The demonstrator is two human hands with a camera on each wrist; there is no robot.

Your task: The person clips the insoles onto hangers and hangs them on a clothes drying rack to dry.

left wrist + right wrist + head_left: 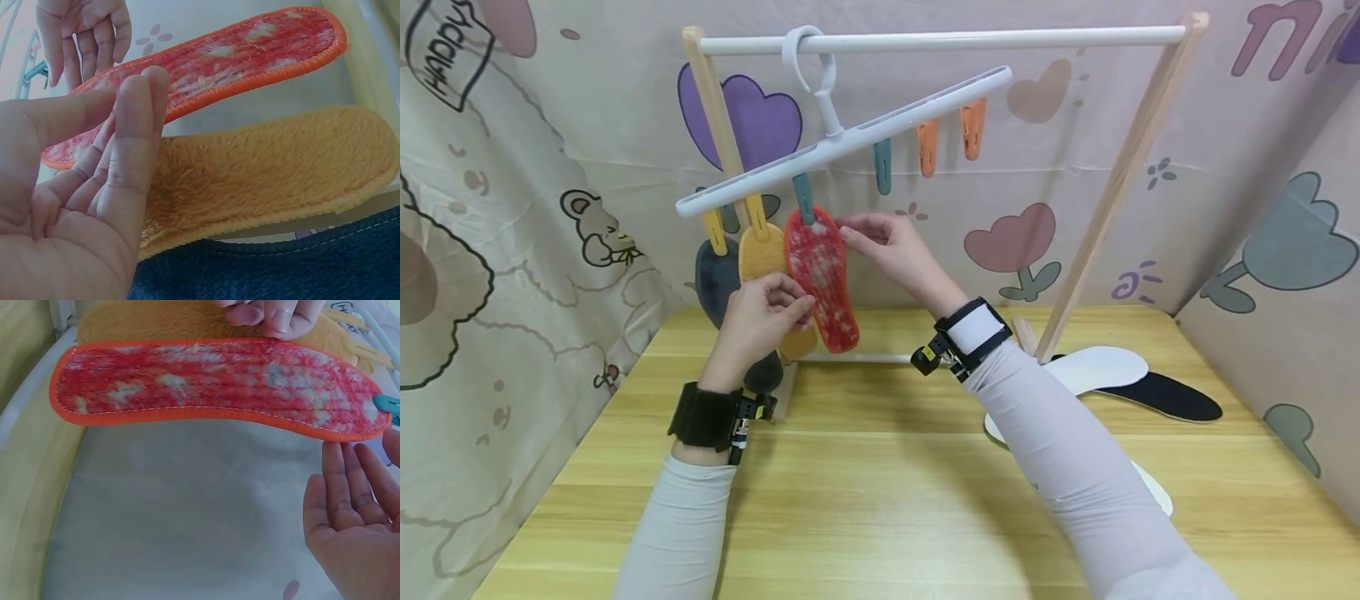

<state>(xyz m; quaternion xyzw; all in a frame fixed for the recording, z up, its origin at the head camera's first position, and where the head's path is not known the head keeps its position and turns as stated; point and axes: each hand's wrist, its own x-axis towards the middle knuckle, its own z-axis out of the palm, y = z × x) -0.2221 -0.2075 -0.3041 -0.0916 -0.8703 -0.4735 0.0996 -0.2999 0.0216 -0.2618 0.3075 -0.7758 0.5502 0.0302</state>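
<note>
A red, orange-edged insole (822, 283) hangs by a teal clip (803, 198) from a tilted white clip hanger (880, 132). My left hand (760, 321) is at its left edge, fingers loosely bent; in the left wrist view the thumb and fingertips stand apart, with no insole between them. My right hand (898, 258) is at the insole's upper right edge; in the right wrist view its fairly straight fingers (334, 465) meet the edge near the clip. Left of it hang a fuzzy yellow insole (269, 169) and a dark blue insole (269, 269), each on a yellow clip.
The hanger's hook (808, 62) is over a white rod (1000, 37) between wooden posts (1123, 179). Another teal clip (882, 167) and two orange clips (928, 148) hang without insoles. On the table's right lie white insoles (1105, 369) and a black one (1172, 397).
</note>
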